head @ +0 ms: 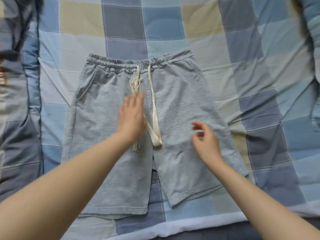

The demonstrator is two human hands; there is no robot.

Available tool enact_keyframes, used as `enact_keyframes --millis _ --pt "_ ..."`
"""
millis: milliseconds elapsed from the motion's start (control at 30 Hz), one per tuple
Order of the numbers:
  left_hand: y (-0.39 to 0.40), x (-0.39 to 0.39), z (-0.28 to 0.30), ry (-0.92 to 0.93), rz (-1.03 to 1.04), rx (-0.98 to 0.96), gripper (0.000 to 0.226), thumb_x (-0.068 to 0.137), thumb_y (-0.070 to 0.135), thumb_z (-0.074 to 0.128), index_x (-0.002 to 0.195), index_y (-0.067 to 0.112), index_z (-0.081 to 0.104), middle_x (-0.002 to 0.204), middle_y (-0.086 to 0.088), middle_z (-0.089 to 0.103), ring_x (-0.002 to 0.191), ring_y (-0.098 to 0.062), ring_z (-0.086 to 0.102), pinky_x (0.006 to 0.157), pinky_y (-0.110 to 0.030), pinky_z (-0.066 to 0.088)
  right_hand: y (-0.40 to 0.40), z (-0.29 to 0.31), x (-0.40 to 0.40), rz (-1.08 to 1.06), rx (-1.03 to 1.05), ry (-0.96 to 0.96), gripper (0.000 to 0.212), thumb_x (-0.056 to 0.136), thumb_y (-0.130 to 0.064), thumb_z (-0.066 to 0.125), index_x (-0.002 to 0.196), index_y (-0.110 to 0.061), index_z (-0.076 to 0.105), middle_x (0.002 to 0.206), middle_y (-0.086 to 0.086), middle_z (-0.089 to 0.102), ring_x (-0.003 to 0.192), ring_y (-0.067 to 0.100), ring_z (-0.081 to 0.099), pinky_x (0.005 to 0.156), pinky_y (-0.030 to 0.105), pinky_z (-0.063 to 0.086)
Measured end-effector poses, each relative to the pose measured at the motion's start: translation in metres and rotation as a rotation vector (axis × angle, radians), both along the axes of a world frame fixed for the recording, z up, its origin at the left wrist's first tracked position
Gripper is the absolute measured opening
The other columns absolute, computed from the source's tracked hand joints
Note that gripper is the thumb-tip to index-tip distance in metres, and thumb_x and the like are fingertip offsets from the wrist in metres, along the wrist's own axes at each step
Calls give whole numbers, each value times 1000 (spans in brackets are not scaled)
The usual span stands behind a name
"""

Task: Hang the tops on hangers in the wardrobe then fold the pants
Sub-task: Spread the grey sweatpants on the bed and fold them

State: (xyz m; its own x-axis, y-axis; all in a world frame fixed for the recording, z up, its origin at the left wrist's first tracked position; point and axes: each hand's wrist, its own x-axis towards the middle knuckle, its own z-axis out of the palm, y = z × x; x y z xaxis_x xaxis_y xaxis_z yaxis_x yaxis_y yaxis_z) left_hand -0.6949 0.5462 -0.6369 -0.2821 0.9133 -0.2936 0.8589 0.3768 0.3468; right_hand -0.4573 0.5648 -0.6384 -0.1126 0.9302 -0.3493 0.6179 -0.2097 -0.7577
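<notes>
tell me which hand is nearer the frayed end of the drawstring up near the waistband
Left. The left hand has its fingertips almost at the frayed drawstring end, just below it. The right hand hovers over the shorts' right leg, well off to the lower right.

Grey shorts lie flat on checked bedspread, waistband far from you, legs toward you. Your left hand, fingers straight, lies over shorts' middle beside cream drawstring. Your right hand, fingers loosely curled, holds nothing above right leg. Rumpled quilt at left edge.
</notes>
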Motion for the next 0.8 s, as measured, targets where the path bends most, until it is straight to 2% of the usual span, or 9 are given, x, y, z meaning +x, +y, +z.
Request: enact_keyframes --millis 67,167,333,400,467,533,667,733,800 --pt "-25 20 -3 60 -358 -32 80 89 11 49 156 28 8 165 -2 5 151 -27 -1 120 -45 4 15 0 39 -151 124 -203 39 82 4 57 119 -4 55 113 16 57 95 26 54 89 29 42" --pt "-49 44 -14 88 -660 -163 63 101 28 35 155 34 4 165 4 -4 150 -24 -13 119 -43 -8 28 -9 90 -227 9 -477 43 87 -14 63 125 -1 49 123 21 53 114 38 46 100 39 32" --pt "-51 67 -18 158 -591 -390 57 103 32 31 155 27 9 165 0 -1 150 -33 -7 116 -59 -6 29 -9 116 -71 -326 -317 19 90 -33 62 97 -16 61 85 -3 64 74 12 57 63 27 40" --pt "-43 77 -12 207 -589 -446 52 101 21 33 152 20 20 164 -4 6 149 -40 -1 112 -66 -7 25 -4 125 21 -475 -202 8 86 -26 67 86 -18 68 78 -6 69 68 7 62 61 25 47" --pt "-28 92 -1 224 -519 -494 44 97 15 34 141 14 36 157 -9 25 147 -43 8 110 -69 -6 26 4 140 67 -576 -88 9 84 -24 71 91 -18 72 81 -8 73 71 7 68 62 22 52" --pt "-13 110 10 211 -415 -520 39 96 16 35 134 14 41 144 -11 41 143 -42 18 111 -69 1 28 11 154 76 -541 -53 11 85 -27 71 93 -20 70 86 -8 73 76 5 69 61 18 50" --pt "15 164 18 -56 -382 -329 56 96 19 42 149 22 24 136 -11 48 125 -35 44 100 -47 37 23 11 185 120 -206 -401 24 85 -25 69 80 -8 55 67 1 56 65 21 51 58 32 34" --pt "23 196 19 -219 -455 -303 69 96 18 43 155 32 9 133 -12 48 119 -35 48 91 -44 42 20 6 189 285 -269 -511 23 87 -29 65 81 -12 52 72 6 58 73 29 55 63 33 35" --pt "32 229 13 -214 -553 -333 74 98 19 42 154 42 0 136 -13 48 122 -35 46 94 -44 42 29 6 194 617 -461 -733 18 87 -31 59 86 -14 55 91 12 67 89 32 62 70 32 42"
